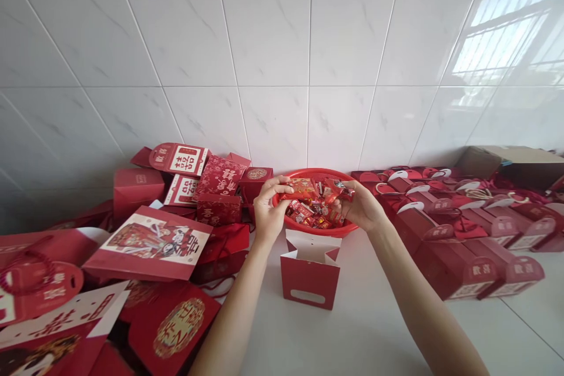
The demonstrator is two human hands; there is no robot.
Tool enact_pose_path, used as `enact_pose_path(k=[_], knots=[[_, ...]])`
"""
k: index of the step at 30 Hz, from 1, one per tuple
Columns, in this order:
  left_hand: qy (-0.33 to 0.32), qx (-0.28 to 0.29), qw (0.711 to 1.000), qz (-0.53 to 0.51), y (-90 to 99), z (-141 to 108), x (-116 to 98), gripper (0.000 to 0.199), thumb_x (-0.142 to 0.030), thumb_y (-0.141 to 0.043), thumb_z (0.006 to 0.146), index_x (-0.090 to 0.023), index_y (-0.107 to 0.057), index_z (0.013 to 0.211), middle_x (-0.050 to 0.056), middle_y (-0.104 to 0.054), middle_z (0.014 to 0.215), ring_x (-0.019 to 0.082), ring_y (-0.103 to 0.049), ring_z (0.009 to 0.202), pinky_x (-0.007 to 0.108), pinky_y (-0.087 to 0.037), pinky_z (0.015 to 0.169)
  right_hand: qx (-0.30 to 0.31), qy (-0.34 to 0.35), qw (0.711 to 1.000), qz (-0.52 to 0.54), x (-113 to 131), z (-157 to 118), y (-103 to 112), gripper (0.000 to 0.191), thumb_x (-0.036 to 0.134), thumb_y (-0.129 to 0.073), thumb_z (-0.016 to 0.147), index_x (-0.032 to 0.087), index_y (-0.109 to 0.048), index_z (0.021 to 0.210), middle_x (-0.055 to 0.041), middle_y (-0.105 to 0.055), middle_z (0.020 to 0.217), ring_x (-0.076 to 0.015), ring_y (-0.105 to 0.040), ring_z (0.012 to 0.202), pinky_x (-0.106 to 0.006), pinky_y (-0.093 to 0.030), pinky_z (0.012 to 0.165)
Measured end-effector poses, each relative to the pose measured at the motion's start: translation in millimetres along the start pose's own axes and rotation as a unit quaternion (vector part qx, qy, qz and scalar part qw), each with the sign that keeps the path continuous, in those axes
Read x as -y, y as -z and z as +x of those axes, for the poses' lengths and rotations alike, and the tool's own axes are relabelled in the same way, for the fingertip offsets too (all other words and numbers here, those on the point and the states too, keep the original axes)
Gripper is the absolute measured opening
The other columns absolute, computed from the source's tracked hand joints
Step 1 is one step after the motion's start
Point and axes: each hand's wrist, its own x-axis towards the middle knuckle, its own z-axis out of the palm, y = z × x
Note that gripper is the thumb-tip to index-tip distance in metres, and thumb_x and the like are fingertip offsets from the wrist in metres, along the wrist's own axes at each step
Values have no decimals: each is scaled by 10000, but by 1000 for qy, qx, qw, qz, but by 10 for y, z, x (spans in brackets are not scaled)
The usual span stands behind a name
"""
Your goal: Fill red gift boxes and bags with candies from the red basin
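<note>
Wrapped sweets (318,213) lie in a basket (308,228) between left hand (269,209) and right hand (360,207). The left pinches a red packet (303,189) by the left rim, the right a wrapper (335,190) opposite.

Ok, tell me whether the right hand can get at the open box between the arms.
Probably yes: the right hand is over the basket, just beyond the open box, and nothing visible blocks the way. The packet it holds may hinder a grip, though.
</note>
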Motion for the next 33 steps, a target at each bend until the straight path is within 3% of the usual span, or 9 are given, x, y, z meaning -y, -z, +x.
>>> enact_pose_path(k=[3, 5, 8, 13, 16, 22, 28, 33], knots=[[-24, 22, 999, 25, 32, 13, -61, 109, -138, -653, 684, -232, -705, 668, 65, -671, 1175, 254, -588, 1211, 392, -467, 1044, -22, -7, 998, 59, 50, -75, -37, 225, 292, -718, 728, 204, -511, 716, 18, -579, 675, -87, -491, 501, -231, -482, 488], [-32, 38, 998, 35, 57, 26, -114, 96, -158, -658, 710, -235, -707, 679, 63, -663, 1208, 255, -577, 1234, 389, -477, 1039, 8, -1, 1000, 31, 100, -177, -92, 211, 289, -750, 705, 189, -567, 739, 18, -593, 699, -82, -508, 504, -215, -462, 467], [-54, 38, 997, 50, 118, 57, -197, 73, -179, -674, 735, -235, -711, 708, 59, -662, 1210, 247, -574, 1241, 380, -498, 1019, 98, 15, 993, -69, 181, -382, -199, 235, 324, -789, 719, 174, -615, 768, 15, -607, 707, -93, -554, 522, -218, -473, 493], [-60, 61, 992, 95, 240, 100, -278, 67, -191, -679, 758, -235, -729, 768, 56, -649, 1165, 238, -593, 1200, 337, -559, 912, 198, 46, 943, -265, 182, -653, -375, 223, 403, -648, 895, 187, -607, 857, -7, -641, 704, -141, -621, 603, -253, -503, 575], [-51, 66, 991, 104, 275, 107, -282, 59, -197, -676, 761, -221, -729, 772, 60, -635, 1148, 239, -601, 1182, 312, -576, 869, 187, 55, 914, -357, 97, -694, -441, 177, 368, -551, 946, 201, -594, 902, 5, -636, 672, -127, -560, 546, -233, -437, 508], [-50, 66, 992, 99, 275, 108, -280, 70, -170, -666, 757, -212, -722, 763, 64, -633, 1137, 227, -614, 1154, 288, -577, 855, 140, 144, 853, -481, 18, -664, -489, 119, 188, -511, 901, 192, -623, 863, 0, -648, 754, -122, -542, 624, -226, -406, 571], [-54, 63, 991, 107, 272, 112, -295, 78, -166, -661, 748, -210, -722, 771, 66, -640, 1133, 231, -612, 1159, 315, -574, 877, 115, 213, 817, -523, 39, -703, -509, 181, 131, -526, 867, 200, -687, 917, -29, -672, 843, -142, -570, 704, -240, -439, 625], [-47, 68, 991, 102, 267, 111, -288, 80, -164, -658, 750, -211, -722, 762, 65, -640, 1129, 233, -619, 1149, 324, -573, 888, 138, 214, 780, -571, 24, -710, -492, 175, 137, -567, 867, 210, -726, 864, -44, -603, 846, -141, -538, 687, -248, -436, 604]])
